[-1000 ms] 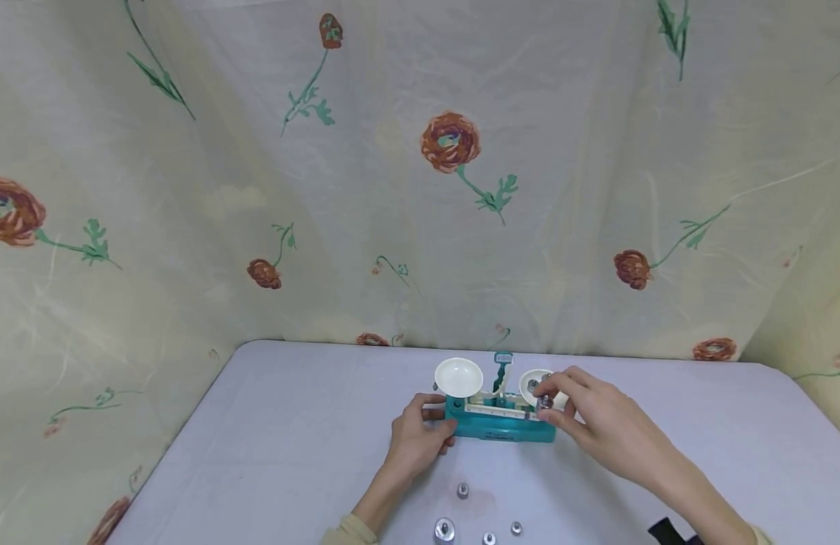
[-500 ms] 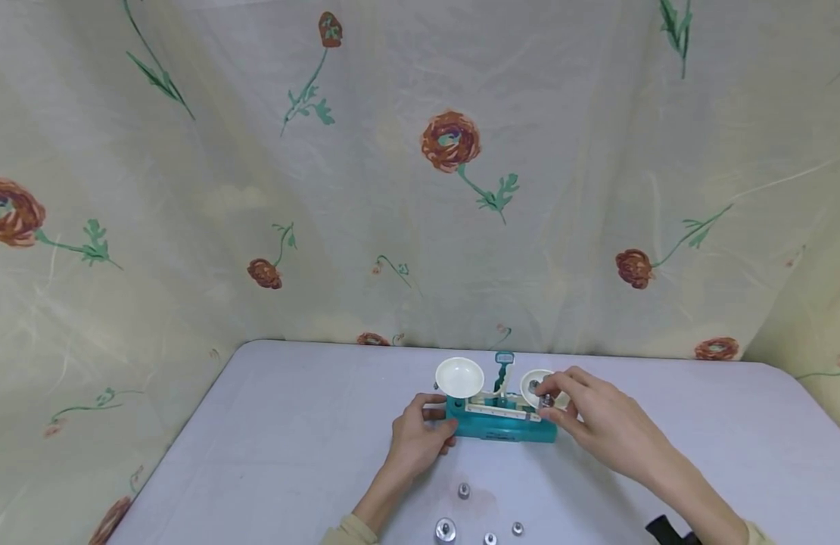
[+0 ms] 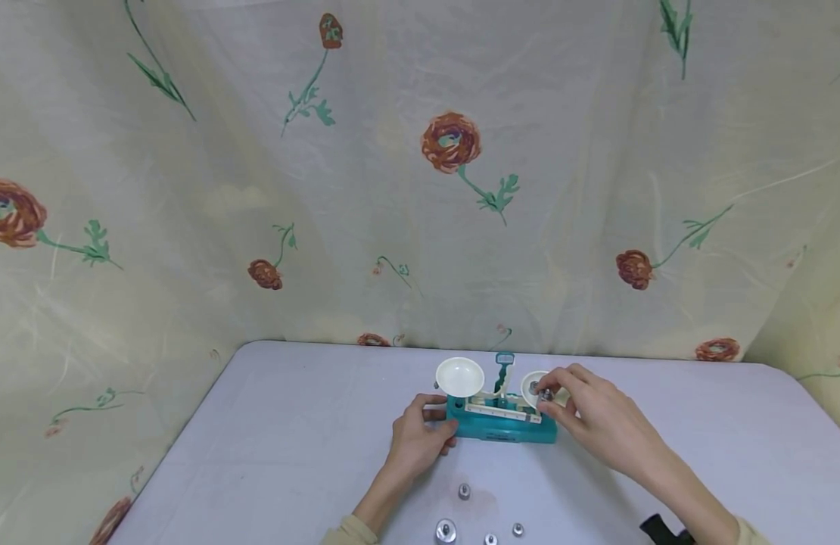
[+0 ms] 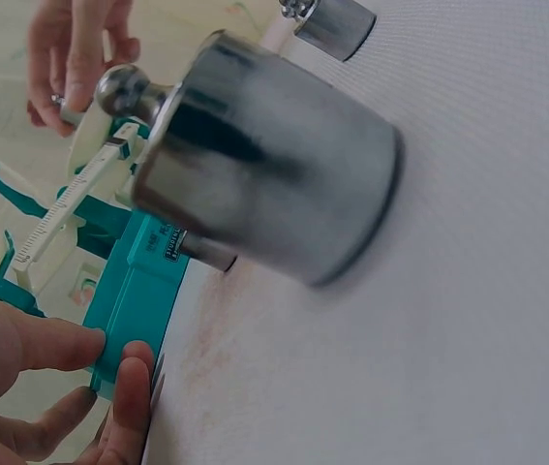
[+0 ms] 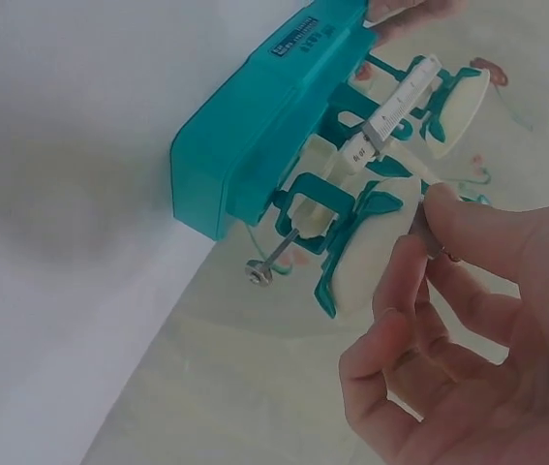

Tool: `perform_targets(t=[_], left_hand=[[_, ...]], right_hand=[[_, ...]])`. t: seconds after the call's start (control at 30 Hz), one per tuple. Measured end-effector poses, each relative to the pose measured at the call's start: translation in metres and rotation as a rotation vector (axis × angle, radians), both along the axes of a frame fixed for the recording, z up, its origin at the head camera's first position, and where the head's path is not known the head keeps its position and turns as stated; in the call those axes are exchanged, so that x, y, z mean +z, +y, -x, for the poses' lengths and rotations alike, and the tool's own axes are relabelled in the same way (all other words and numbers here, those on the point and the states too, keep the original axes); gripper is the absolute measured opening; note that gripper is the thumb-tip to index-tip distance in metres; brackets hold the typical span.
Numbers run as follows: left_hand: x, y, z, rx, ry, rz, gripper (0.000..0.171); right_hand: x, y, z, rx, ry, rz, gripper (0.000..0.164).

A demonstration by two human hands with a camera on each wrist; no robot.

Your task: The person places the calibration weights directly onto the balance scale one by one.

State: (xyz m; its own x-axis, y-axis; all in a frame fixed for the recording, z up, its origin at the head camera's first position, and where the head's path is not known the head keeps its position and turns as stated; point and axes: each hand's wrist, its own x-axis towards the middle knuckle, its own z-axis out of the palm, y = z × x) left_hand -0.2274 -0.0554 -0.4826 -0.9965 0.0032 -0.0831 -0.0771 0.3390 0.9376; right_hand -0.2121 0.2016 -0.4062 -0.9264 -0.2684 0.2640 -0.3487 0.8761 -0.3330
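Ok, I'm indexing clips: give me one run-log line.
left hand: holds teal balance-scale base; right hand: pinches metal weight at right pan; table: four knobbed weights

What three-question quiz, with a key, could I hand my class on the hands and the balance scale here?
1. True or false: the left hand is clear of the scale's teal base.
2. Counting: in the head view, how many metal weights stand on the table, including any cut off by the picture's edge?
3. Multiple choice: where is the right hand holding a weight?
a) at the left pan
b) at the right pan
c) low over the table's near side

Key
1. False; it holds the base at its left end.
2. Four.
3. b
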Motion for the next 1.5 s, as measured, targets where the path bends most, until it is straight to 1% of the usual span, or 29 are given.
perform_targets(t=[0.33, 0.63, 0.83, 0.97, 1.2, 1.5], left_hand=[[0.0, 0.0008, 0.0002, 0.004, -0.008, 0.011, 0.042], [0.0002, 0.0007, 0.0003, 0.003, -0.002, 0.008, 0.042], [-0.0005, 0.0007, 0.0004, 0.005, -0.001, 0.01, 0.042], [-0.0006, 0.0007, 0.0002, 0.005, 0.0, 0.013, 0.041], [-0.0007, 0.0009, 0.0003, 0.005, 0.0, 0.014, 0.041], [-0.0011, 0.0001, 0.0001, 0.007, 0.005, 0.011, 0.041]], right_hand=[[-0.0025, 0.0003, 0.0023, 0.004, 0.006, 0.015, 0.024], [-0.0031, 0.0, 0.0025, 0.0, -0.005, 0.02, 0.023], [-0.0032, 0.0, 0.0027, -0.003, 0.009, 0.015, 0.023], [-0.0026, -0.0001, 0.0025, -0.01, 0.019, 0.012, 0.023], [0.0006, 0.0011, 0.0007, -0.027, 0.008, 0.026, 0.024], [0.002, 0.0034, -0.0033, 0.003, 0.019, 0.051, 0.025]])
